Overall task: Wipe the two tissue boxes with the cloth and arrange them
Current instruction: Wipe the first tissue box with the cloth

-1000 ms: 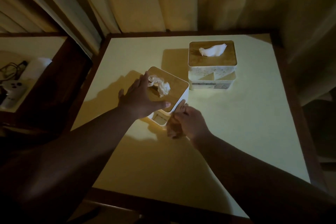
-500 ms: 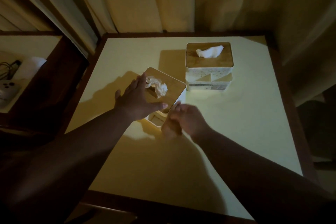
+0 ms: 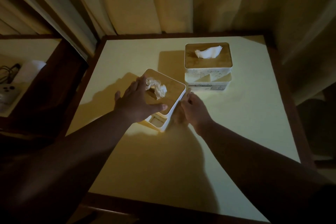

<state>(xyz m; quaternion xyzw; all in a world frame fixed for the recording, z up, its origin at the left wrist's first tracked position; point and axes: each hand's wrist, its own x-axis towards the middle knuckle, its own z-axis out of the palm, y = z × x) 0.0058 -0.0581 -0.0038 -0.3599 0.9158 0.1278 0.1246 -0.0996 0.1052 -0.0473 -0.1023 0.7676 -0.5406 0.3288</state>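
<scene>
1. Dimly lit pale yellow table with a dark wooden rim, seen from above; beige curtains hanging behind it.
2. Near tissue box, white with a wooden lid, turned at an angle near the middle of the table, with a crumpled tissue poking from its top.
3. Left hand resting on that lid, fingers spread across the far left edge, thumb stretched along the near edge of the lid.
4. Right hand pressed against the right side wall of the near tissue box, fingers curled round a brownish cloth, blurred and mostly in shadow.
5. Far tissue box, same white body and wooden lid, just behind and to the right of the near tissue box, apart from it, squared to the table edge, a flat white tissue rising from its slot.
6. Left of the table, a lower side shelf with a white device and dark cables, too dim to identify.
</scene>
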